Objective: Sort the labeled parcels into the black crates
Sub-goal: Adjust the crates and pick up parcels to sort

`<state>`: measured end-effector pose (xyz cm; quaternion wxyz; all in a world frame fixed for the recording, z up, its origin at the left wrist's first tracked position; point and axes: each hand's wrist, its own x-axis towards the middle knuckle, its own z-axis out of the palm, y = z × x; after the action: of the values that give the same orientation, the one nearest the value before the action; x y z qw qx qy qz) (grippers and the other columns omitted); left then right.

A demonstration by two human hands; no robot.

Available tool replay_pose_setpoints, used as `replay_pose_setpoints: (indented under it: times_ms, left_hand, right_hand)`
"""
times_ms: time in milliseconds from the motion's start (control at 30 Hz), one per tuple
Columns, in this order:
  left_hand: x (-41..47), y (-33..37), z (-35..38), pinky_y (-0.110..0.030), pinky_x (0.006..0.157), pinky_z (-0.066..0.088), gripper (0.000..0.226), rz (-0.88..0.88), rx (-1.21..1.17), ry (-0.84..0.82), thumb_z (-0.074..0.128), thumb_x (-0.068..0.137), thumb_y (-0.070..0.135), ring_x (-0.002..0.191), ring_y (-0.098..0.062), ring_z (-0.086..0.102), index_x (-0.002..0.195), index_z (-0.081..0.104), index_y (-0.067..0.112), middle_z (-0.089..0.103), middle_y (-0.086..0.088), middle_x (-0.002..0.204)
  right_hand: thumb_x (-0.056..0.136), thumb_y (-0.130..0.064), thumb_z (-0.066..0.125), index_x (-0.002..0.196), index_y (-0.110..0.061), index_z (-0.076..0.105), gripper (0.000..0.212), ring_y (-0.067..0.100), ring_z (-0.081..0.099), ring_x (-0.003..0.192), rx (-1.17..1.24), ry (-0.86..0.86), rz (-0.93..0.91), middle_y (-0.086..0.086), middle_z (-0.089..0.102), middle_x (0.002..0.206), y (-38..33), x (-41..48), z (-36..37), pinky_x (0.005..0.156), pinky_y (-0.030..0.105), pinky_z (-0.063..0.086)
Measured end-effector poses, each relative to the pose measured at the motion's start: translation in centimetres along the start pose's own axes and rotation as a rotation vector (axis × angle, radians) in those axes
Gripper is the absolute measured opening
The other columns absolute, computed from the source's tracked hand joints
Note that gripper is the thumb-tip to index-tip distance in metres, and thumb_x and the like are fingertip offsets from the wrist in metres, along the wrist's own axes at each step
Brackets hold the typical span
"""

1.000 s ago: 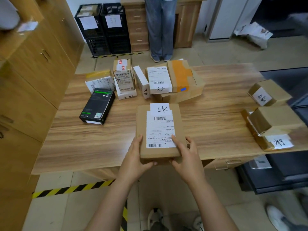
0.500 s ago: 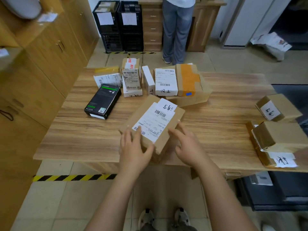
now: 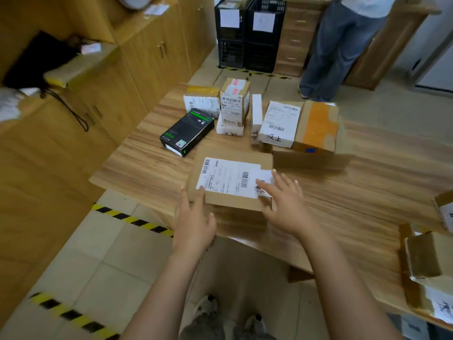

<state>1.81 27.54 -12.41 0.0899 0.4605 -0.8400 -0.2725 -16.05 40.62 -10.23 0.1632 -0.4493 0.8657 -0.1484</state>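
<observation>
Cardboard parcel (image 3: 230,179), flat & labelled, lies at tabletop's (image 3: 355,192) front edge w/ left hand (image 3: 193,224) & right hand (image 3: 289,207) resting straight, spread fingers (image 3: 285,184) on its ends; prob. light, stiff, so take it by short edges, not slick label.

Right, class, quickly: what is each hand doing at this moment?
Left hand: open, straight fingers touching the near corner of the flat parcel.
Right hand: open, fingers flat on its label.

A parcel-sorting room: labelled parcels (image 3: 279,123) on a table (image 3: 367,192), black crates (image 3: 250,33).
</observation>
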Motion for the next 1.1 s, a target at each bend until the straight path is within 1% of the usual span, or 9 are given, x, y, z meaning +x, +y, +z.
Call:
replay_pose_setpoints:
  times_ms: [133, 300, 400, 500, 600, 700, 867, 1000, 1100]
  left_hand:
    - [-1.1, 1.8, 1.0, -0.053, 0.117, 0.020, 0.085, -0.093, 0.002, -0.042, 0.054, 0.090, 0.055, 0.148, -0.032, -0.013, 0.154, 0.003, 0.033, -0.027, -0.008, 0.157]
    - [-1.3, 2.7, 1.9, -0.050, 0.111, 0.031, 0.097, -0.156, -0.122, -0.111, 0.047, 0.084, 0.072, 0.149, -0.033, 0.003, 0.154, -0.007, 0.032, -0.041, -0.002, 0.151]
    - [-0.3, 2.1, 1.7, -0.051, 0.114, 0.028, 0.098, -0.133, -0.154, -0.147, 0.048, 0.082, 0.074, 0.149, -0.031, -0.001, 0.154, -0.005, 0.035, -0.041, 0.002, 0.151]
    - [0.7, 2.1, 1.2, -0.051, 0.120, 0.010, 0.097, -0.120, -0.073, -0.130, 0.055, 0.085, 0.064, 0.147, -0.031, -0.016, 0.155, -0.004, 0.031, -0.039, -0.008, 0.152]
    - [0.2, 3.8, 1.4, -0.050, 0.120, 0.000, 0.105, -0.108, -0.046, -0.146, 0.059, 0.083, 0.062, 0.145, -0.033, -0.024, 0.155, -0.008, 0.026, -0.038, -0.015, 0.152]
    - [-0.8, 5.6, 2.7, -0.049, 0.119, -0.006, 0.124, -0.101, -0.019, -0.216, 0.059, 0.068, 0.080, 0.142, -0.034, -0.030, 0.152, -0.015, 0.027, -0.039, -0.018, 0.150]
    - [-0.6, 5.3, 3.1, -0.050, 0.119, 0.001, 0.129, -0.088, 0.033, -0.257, 0.062, 0.065, 0.080, 0.141, -0.036, -0.032, 0.152, -0.016, 0.027, -0.044, -0.016, 0.148]
    - [0.2, 3.0, 1.7, -0.048, 0.119, 0.016, 0.118, -0.007, -0.004, -0.291, 0.071, 0.071, 0.061, 0.144, -0.029, -0.027, 0.153, -0.009, 0.033, -0.044, -0.007, 0.149]
    - [0.3, 1.2, 0.8, -0.043, 0.115, 0.028, 0.108, 0.008, -0.041, -0.284, 0.070, 0.074, 0.051, 0.149, -0.030, -0.005, 0.152, -0.003, 0.042, -0.039, -0.005, 0.153]
  right_hand:
    - [0.097, -0.030, 0.041, 0.147, -0.043, 0.031, 0.053, 0.025, 0.005, 0.150, 0.060, -0.139, 0.004, 0.005, 0.001, 0.164, 0.2, 0.5, 0.6, 0.121, 0.042, -0.006]
    - [0.100, -0.033, 0.036, 0.149, -0.045, 0.026, 0.051, 0.026, 0.002, 0.150, 0.078, -0.139, 0.003, 0.001, -0.006, 0.163, 0.4, -1.1, 1.2, 0.119, 0.042, -0.008]
    - [0.100, -0.035, 0.043, 0.146, -0.041, 0.036, 0.047, 0.019, -0.003, 0.150, 0.019, -0.087, -0.041, -0.002, 0.010, 0.163, 1.3, -1.9, 0.3, 0.118, 0.040, -0.014]
    - [0.095, -0.025, 0.053, 0.143, -0.040, 0.039, 0.052, 0.012, 0.002, 0.150, 0.047, -0.090, -0.068, -0.010, 0.027, 0.158, 2.7, -2.1, -0.8, 0.119, 0.038, -0.013]
    - [0.088, -0.009, 0.055, 0.150, -0.040, 0.025, 0.075, 0.012, -0.001, 0.150, 0.057, -0.079, -0.061, -0.004, 0.010, 0.163, 3.4, -1.2, -1.3, 0.118, 0.035, -0.009]
    - [0.085, -0.001, 0.053, 0.151, -0.038, 0.023, 0.082, 0.016, -0.009, 0.150, 0.021, -0.066, -0.005, 0.003, -0.012, 0.163, 3.3, 0.6, -1.2, 0.117, 0.033, -0.009]
    - [0.083, -0.001, 0.055, 0.151, -0.041, 0.019, 0.086, 0.021, -0.016, 0.149, -0.012, -0.121, 0.043, 0.004, -0.017, 0.162, 2.8, 2.3, -0.4, 0.119, 0.037, -0.010]
    - [0.079, -0.006, 0.057, 0.143, -0.046, 0.033, 0.079, 0.033, 0.005, 0.145, 0.036, -0.036, 0.080, 0.000, 0.010, 0.156, 2.6, 1.0, 0.6, 0.120, 0.045, 0.003]
    - [0.076, -0.012, 0.066, 0.140, -0.047, 0.035, 0.079, 0.030, 0.026, 0.133, 0.141, -0.024, 0.079, -0.003, 0.021, 0.138, 2.7, 0.2, 1.2, 0.112, 0.043, 0.030]
